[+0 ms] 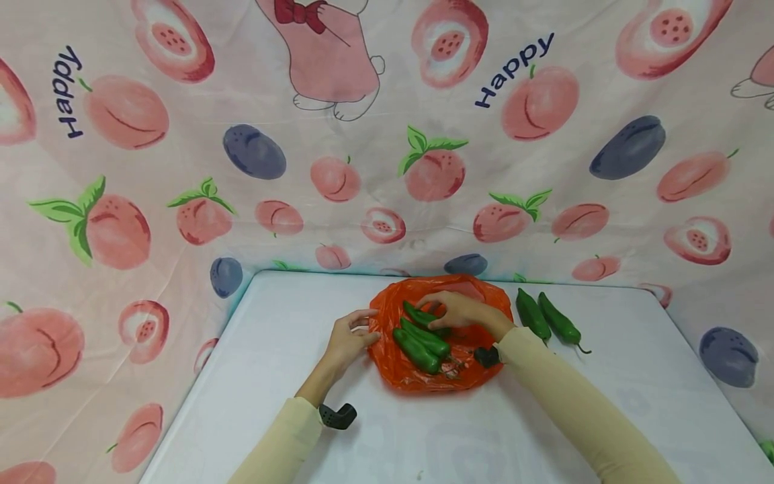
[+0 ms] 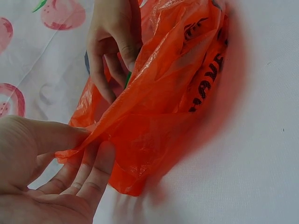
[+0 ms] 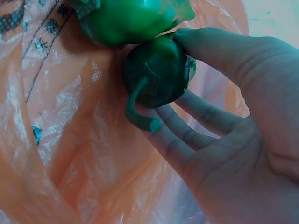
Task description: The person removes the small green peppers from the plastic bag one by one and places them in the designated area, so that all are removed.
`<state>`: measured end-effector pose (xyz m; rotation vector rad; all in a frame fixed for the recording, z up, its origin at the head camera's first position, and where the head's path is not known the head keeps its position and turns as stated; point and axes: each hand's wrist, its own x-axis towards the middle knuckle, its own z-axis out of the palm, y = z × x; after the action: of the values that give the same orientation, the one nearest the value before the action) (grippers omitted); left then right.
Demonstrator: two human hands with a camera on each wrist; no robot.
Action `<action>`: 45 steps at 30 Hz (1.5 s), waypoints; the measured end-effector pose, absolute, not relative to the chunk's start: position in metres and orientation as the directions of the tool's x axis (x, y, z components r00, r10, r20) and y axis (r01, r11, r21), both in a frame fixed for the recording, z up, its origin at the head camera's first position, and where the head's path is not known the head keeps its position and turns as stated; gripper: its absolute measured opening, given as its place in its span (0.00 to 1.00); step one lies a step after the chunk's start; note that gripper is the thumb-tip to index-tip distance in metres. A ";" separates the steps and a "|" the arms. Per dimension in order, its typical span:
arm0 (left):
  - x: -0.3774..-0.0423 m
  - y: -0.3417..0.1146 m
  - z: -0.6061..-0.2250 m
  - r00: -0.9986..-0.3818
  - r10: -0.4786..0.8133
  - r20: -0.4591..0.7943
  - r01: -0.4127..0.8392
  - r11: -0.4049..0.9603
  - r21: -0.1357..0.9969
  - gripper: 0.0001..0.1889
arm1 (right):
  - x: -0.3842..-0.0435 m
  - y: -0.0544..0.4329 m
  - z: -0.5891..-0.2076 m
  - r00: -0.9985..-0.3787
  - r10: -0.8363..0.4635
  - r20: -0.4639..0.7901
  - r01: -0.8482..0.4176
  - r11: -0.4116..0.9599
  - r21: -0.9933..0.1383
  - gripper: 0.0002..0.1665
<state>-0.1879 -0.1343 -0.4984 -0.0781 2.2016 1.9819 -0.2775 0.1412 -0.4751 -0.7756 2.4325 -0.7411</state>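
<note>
An orange-red plastic bag (image 1: pixel 390 373) lies spread open on the table with green peppers inside. My left hand (image 1: pixel 346 341) pinches the bag's left rim between thumb and fingers, clearest in the left wrist view. Inside the bag, my right hand (image 1: pixel 458 310) holds a green pepper (image 3: pixel 156 77), thumb on one side and fingers on the other; its curved stem points toward the right wrist camera. Two more green peppers (image 1: pixel 417 351) lie in the bag just in front of that hand. In the right wrist view, another pepper (image 3: pixel 124 21) touches the held one.
Two long green peppers (image 1: pixel 559 319) lie side by side on the white table (image 1: pixel 290 316), right of the bag and beyond my right forearm. A fruit-patterned cloth (image 1: pixel 363 222) hangs behind the table and down its left side.
</note>
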 end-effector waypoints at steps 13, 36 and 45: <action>-0.189 -0.134 -0.500 -0.983 0.078 -0.164 -0.155 0.113 0.981 0.24 | -0.280 0.143 -0.475 -0.719 -0.638 -0.275 -0.376 0.690 -0.618 0.27; -0.183 -0.132 -0.484 -0.978 0.093 -0.185 -0.173 0.125 0.977 0.24 | -0.279 0.141 -0.471 -0.711 -0.639 -0.293 -0.372 0.696 -0.615 0.25; -0.186 -0.134 -0.495 -0.981 0.084 -0.173 -0.161 0.132 0.978 0.24 | -0.275 0.145 -0.462 -0.710 -0.645 -0.282 -0.381 0.690 -0.616 0.23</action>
<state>-0.1858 -0.1345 -0.4945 -0.0759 2.2158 1.9539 -0.2754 0.1448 -0.4624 -0.7899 2.4148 -0.7278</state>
